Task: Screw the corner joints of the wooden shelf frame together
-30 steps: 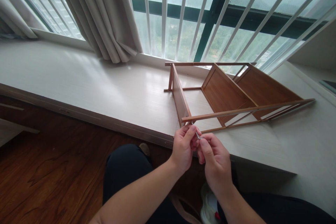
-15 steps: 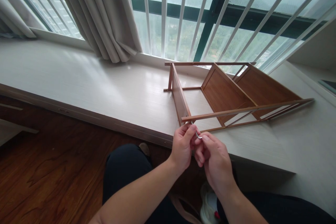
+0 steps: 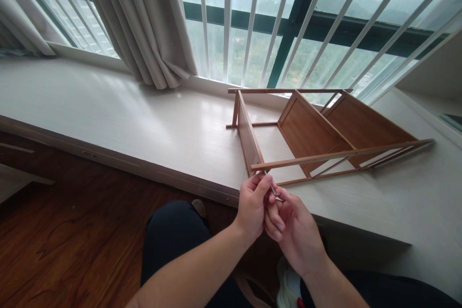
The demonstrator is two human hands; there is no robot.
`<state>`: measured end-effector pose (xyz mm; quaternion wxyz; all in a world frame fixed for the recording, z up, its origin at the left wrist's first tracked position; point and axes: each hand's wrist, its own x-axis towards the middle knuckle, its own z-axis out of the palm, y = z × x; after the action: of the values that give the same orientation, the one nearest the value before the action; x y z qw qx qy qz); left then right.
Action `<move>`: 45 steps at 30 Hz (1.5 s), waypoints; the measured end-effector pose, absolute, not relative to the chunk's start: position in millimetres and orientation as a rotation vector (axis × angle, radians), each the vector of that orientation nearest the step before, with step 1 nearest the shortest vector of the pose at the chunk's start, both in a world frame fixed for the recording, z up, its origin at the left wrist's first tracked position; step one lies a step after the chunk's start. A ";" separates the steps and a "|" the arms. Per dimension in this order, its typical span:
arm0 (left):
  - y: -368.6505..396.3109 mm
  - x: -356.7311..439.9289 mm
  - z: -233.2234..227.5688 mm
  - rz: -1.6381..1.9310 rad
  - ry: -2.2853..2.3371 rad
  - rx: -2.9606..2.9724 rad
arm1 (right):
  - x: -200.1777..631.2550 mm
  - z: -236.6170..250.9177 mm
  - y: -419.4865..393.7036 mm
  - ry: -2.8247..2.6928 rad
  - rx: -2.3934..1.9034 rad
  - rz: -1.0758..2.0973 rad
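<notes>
A brown wooden shelf rack lies on its side on the pale window ledge. At its near left corner, my left hand is closed, with thumb and fingers pinching a thin metal hex key. The key's upper end meets the rack's leg, though the fingers hide the exact contact. Just to the right, my right hand has its thumb and forefinger at the key's lower end, the other fingers curled beneath. The key's short bent arm is hidden at this moment.
The ledge runs along a window with white bars. A grey curtain hangs at left. Below are the wood floor, my knee and a white item I cannot make out.
My right hand has rolled over, and the key's bent lower end, visible before, has turned out of sight. My left hand stays at the rack's corner. The view has shifted slightly.
</notes>
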<state>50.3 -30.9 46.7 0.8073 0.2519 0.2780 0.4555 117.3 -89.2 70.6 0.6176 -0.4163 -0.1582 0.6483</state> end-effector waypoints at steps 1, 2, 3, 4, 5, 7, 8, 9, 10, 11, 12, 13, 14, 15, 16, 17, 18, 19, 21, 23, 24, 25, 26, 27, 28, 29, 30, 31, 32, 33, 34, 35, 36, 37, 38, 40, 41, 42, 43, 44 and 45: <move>-31.5 50.3 46.5 0.976 0.596 0.538 | 116.7 70.7 -89.5 -0.379 -0.973 1.471; -32.0 50.3 46.2 0.975 0.596 0.539 | 115.9 70.7 -89.9 -0.397 -0.987 1.447; -32.4 50.2 45.9 0.972 0.594 0.541 | 115.2 70.6 -90.4 -0.414 -1.000 1.422; -32.6 50.1 45.6 0.969 0.594 0.543 | 114.4 70.4 -90.8 -0.428 -1.010 1.402; -32.8 50.0 45.3 0.967 0.594 0.543 | 113.7 70.0 -91.2 -0.435 -1.017 1.389; -32.9 50.0 44.4 0.967 0.595 0.537 | 112.5 69.0 -91.8 -0.434 -1.020 1.386; -32.9 50.1 43.8 0.968 0.595 0.530 | 112.0 68.3 -91.9 -0.430 -1.017 1.389; -32.9 50.3 43.2 0.969 0.595 0.522 | 111.7 67.6 -92.0 -0.426 -1.014 1.392; -32.9 50.6 42.6 0.970 0.594 0.515 | 111.4 66.9 -92.1 -0.424 -1.011 1.392; -32.8 50.8 41.9 0.970 0.592 0.509 | 111.2 66.2 -92.1 -0.422 -1.007 1.390; -32.8 51.0 41.4 0.971 0.591 0.505 | 111.0 65.7 -92.1 -0.421 -1.005 1.386; -32.7 51.2 40.9 0.972 0.592 0.503 | 110.9 65.4 -92.1 -0.420 -1.003 1.382; -32.6 51.3 40.5 0.972 0.593 0.504 | 110.8 65.1 -92.1 -0.420 -1.001 1.379; -32.5 51.3 40.3 0.971 0.596 0.505 | 110.8 65.0 -92.1 -0.420 -1.000 1.379; -32.4 51.3 40.2 0.969 0.596 0.508 | 110.9 65.0 -92.1 -0.421 -1.000 1.379; -32.3 51.1 40.2 0.968 0.596 0.510 | 111.0 65.0 -92.1 -0.422 -1.000 1.380; -32.2 51.0 40.2 0.967 0.596 0.514 | 111.2 65.0 -92.1 -0.422 -1.001 1.382; -32.2 50.8 40.3 0.967 0.594 0.518 | 111.3 65.0 -92.1 -0.423 -1.003 1.383; -32.2 50.4 40.3 0.970 0.592 0.526 | 111.6 64.9 -92.0 -0.425 -1.004 1.386; -32.4 50.3 40.3 0.975 0.592 0.530 | 111.9 64.5 -91.9 -0.424 -1.002 1.389; -32.5 50.3 40.4 0.978 0.593 0.531 | 112.0 64.3 -91.8 -0.423 -1.001 1.390; -32.6 50.3 40.4 0.981 0.595 0.534 | 112.2 64.1 -91.8 -0.422 -0.999 1.391; -32.7 50.4 40.5 0.984 0.598 0.539 | 112.4 64.0 -91.7 -0.422 -0.998 1.391; -32.8 50.5 40.4 0.986 0.602 0.543 | 112.6 64.0 -91.7 -0.423 -0.997 1.390; -32.9 50.5 40.3 0.988 0.605 0.547 | 112.8 64.0 -91.7 -0.426 -0.996 1.391; -33.0 50.6 40.0 0.992 0.609 0.549 | 113.0 64.0 -91.7 -0.428 -0.995 1.392; -33.1 50.7 39.5 0.996 0.612 0.548 | 113.2 64.1 -91.8 -0.429 -0.994 1.393; -33.2 50.8 38.9 0.999 0.616 0.546 | 113.4 64.0 -91.9 -0.429 -0.995 1.394; -33.3 50.9 38.3 1.002 0.620 0.544 | 113.5 63.9 -91.9 -0.429 -0.996 1.395; -33.3 50.9 37.6 1.004 0.623 0.544 | 113.5 63.8 -91.8 -0.428 -0.996 1.395; -33.4 51.0 37.0 1.003 0.626 0.544 | 113.6 63.5 -91.7 -0.428 -0.997 1.395; -33.4 51.1 36.6 1.002 0.628 0.543 | 113.6 63.3 -91.6 -0.428 -0.997 1.394; -33.5 51.2 36.4 1.001 0.629 0.543 | 113.7 63.0 -91.4 -0.429 -0.996 1.395; -33.6 51.2 36.3 1.000 0.631 0.544 | 113.8 62.7 -91.2 -0.430 -0.994 1.394; -33.8 51.3 36.4 0.998 0.633 0.545 | 113.9 62.4 -91.1 -0.430 -0.992 1.393; -34.4 51.3 36.8 0.995 0.636 0.548 | 114.0 61.9 -91.0 -0.431 -0.990 1.397; -34.8 51.3 36.9 0.995 0.638 0.551 | 114.1 61.7 -91.1 -0.433 -0.990 1.398; -35.2 51.3 36.9 0.995 0.641 0.554 | 114.2 61.5 -91.3 -0.435 -0.990 1.399; -35.6 51.3 36.8 0.996 0.646 0.558 | 114.3 61.3 -91.6 -0.437 -0.991 1.399; -36.0 51.3 36.5 0.997 0.649 0.561 | 114.4 61.1 -92.0 -0.438 -0.991 1.400; -36.3 51.3 36.2 0.997 0.650 0.565 | 114.5 61.0 -92.3 -0.437 -0.992 1.399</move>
<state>51.3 -36.3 36.2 0.7907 0.2623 0.3020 0.4633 114.5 -92.3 61.0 0.6334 -0.4338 -0.1913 0.6116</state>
